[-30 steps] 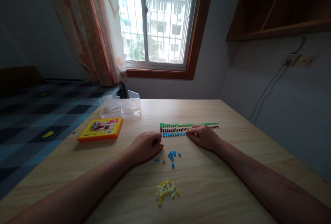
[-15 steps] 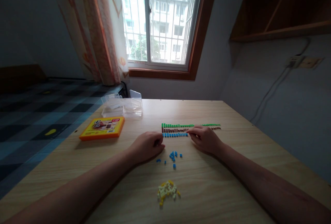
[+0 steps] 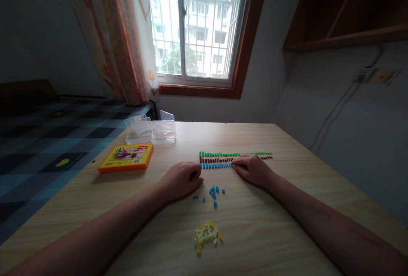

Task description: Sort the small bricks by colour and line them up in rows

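Note:
Small building bricks lie in three rows across the table: a green row (image 3: 219, 155) at the back, a brown row (image 3: 216, 161) in the middle and a blue row (image 3: 215, 166) nearest me. My right hand (image 3: 253, 169) has its fingertips pinched at the right end of the blue row; whatever is between them is too small to make out. Part of the brown and green rows is hidden behind it. Curled on the table, my left hand (image 3: 183, 178) rests by the left end of the blue row. Loose blue bricks (image 3: 213, 191) lie between my hands.
Closer to me is a pile of cream and yellow bricks (image 3: 206, 234). A yellow-orange box (image 3: 126, 158) lies at the left, with clear plastic trays (image 3: 151, 131) behind it. The wooden table (image 3: 287, 221) runs toward a window (image 3: 204, 25); a bed (image 3: 73, 136) stands at the left.
My right hand has shifted very slightly to the right at the end of the blue row. My left hand and the loose bricks stay where they were.

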Tool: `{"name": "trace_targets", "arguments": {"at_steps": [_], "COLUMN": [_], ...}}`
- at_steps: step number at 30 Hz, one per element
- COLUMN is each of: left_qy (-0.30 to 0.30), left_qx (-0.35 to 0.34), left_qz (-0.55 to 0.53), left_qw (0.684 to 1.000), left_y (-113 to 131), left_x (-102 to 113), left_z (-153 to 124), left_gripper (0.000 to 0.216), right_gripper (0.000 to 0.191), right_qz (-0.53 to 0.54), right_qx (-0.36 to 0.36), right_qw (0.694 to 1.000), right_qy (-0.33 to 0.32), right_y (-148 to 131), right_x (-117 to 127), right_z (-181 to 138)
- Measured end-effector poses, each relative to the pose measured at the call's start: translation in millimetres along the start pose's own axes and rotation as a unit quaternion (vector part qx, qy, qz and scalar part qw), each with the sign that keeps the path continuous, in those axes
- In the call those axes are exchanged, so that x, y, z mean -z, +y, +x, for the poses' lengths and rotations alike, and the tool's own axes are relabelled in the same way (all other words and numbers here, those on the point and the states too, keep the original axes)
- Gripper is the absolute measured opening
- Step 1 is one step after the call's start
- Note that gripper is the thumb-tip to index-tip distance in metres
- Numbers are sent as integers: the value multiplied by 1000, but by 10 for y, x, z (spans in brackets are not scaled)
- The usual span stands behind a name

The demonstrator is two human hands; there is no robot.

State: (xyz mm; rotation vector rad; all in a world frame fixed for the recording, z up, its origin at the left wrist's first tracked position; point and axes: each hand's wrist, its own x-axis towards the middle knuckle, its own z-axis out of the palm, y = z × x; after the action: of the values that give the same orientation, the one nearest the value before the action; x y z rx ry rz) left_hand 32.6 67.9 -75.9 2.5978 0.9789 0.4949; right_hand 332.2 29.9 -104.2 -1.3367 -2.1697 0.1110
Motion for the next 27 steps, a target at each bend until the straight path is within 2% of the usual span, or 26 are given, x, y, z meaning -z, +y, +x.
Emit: {"name": "trace_targets", "arguments": {"at_steps": [6,10,12,15,18,21,24,27], "left_qy": [-2,-2,-21,-87,-169,-219,-228,-213], "left_qx": [-2,5,17,36,48,46,47,62], "left_qz": [-6,-14,-25,-66,-115,-140,-135,-124], "left_qw": [1000,1000,999,993,978,964,963,967], "left_y": [13,3,-8,-18,-20,-20,-21,-16], "left_x": [2,1,18,87,178,240,247,230], "left_z": [-1,9,23,48,65,73,78,85], "left_gripper": [20,20,21,22,24,24,21,19], "right_gripper": [19,19,20,22,22,18,16,15], "right_qz": [17,19,19,31,53,85,130,153], "right_qx": [16,25,33,63,100,109,104,86], "right_qw": [1000,999,998,996,993,990,985,982], "right_qy": [0,23,43,55,34,-12,-50,-65], "right_y": [-9,-12,-19,-87,-247,-445,-578,-595], "right_x": [28,25,21,22,24,15,-5,-14], "right_z": [3,-3,-8,-22,-53,-92,-121,-130]}}
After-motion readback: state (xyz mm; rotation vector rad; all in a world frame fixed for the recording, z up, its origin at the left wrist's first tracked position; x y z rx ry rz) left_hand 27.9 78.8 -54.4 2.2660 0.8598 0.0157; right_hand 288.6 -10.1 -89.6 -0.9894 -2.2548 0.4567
